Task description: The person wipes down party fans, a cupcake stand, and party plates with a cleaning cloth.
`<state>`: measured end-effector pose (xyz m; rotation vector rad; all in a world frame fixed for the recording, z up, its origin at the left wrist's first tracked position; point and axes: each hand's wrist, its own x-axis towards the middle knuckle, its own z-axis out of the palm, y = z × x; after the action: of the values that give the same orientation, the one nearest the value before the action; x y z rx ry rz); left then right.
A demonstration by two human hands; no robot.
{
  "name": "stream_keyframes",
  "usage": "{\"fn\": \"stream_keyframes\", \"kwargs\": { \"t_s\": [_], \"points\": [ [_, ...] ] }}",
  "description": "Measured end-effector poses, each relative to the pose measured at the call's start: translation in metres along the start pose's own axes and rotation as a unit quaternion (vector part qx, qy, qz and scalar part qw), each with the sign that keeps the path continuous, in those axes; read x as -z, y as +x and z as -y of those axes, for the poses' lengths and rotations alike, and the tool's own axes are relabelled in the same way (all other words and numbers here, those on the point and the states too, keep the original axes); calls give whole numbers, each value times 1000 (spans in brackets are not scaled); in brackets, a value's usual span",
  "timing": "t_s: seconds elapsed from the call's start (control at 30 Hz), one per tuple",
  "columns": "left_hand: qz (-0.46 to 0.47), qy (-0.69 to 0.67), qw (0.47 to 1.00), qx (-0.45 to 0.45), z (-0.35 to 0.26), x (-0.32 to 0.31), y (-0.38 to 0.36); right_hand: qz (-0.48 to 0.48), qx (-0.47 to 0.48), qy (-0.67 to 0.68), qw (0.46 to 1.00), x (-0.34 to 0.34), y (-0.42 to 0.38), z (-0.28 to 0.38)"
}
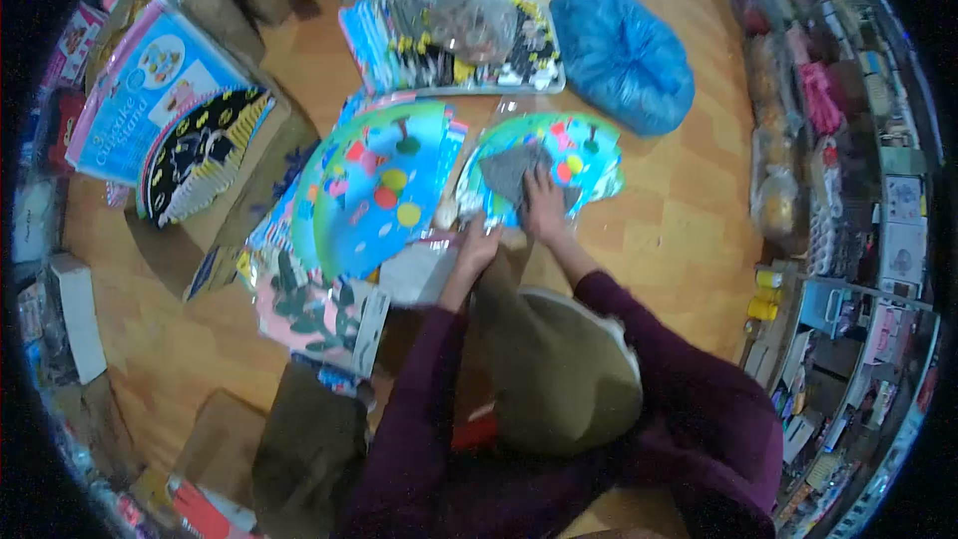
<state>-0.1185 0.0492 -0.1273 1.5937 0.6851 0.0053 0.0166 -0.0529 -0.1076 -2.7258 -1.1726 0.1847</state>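
Observation:
A grey cloth [504,175] lies on a fan-shaped, brightly printed cardboard piece [596,140] in a clear wrapper on the floor. My right hand [542,208] presses the cloth onto it, with the fingers over the cloth's right part. At the lower left corner of the same printed piece, my left hand [479,248] has its fingers closed on the edge; the fingertips are partly hidden. Just left is a larger stack of similar blue and green printed pieces [384,190], showing balloons and a tree.
A blue plastic bag [624,60] sits at the upper right, beside a tray of packaged goods [399,50]. To the left, a cardboard box [284,140] holds a cupcake stand package [160,70]. A leaf-patterned package [319,309] lies nearer me. Stocked shelves [848,339] line the right.

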Motion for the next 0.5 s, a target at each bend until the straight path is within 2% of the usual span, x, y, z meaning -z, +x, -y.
{"fn": "stream_keyframes", "kwargs": {
  "t_s": [0.03,0.1,0.17,0.2,0.23,0.3,0.33,0.37,0.43,0.5],
  "points": [
    [23,-20,999,28,-12,4,-1,-8,10,-2,1000,1,-1,-2],
    [-12,-39,999,17,5,-7,4,-38,15,32,999,2,-2,-6],
    [-36,-21,997,68,-13,-3,-2,-48,22,51,997,1,-4,-9],
    [-40,-60,997,24,11,-12,10,-52,23,60,997,1,-4,-11],
    [-37,-59,997,32,10,-13,12,-57,23,67,996,1,-5,-12],
    [-95,21,995,37,10,-16,13,-62,25,81,994,1,-6,-14],
    [-132,12,991,33,7,-19,12,-64,26,82,994,1,-6,-14],
    [-130,15,991,35,9,-20,14,-67,27,82,994,1,-5,-15],
    [-145,-110,981,63,20,-26,22,-71,19,90,993,-1,-5,-15],
    [-147,-97,981,81,22,-28,23,-72,12,98,992,-2,-5,-16]
  ]
}}
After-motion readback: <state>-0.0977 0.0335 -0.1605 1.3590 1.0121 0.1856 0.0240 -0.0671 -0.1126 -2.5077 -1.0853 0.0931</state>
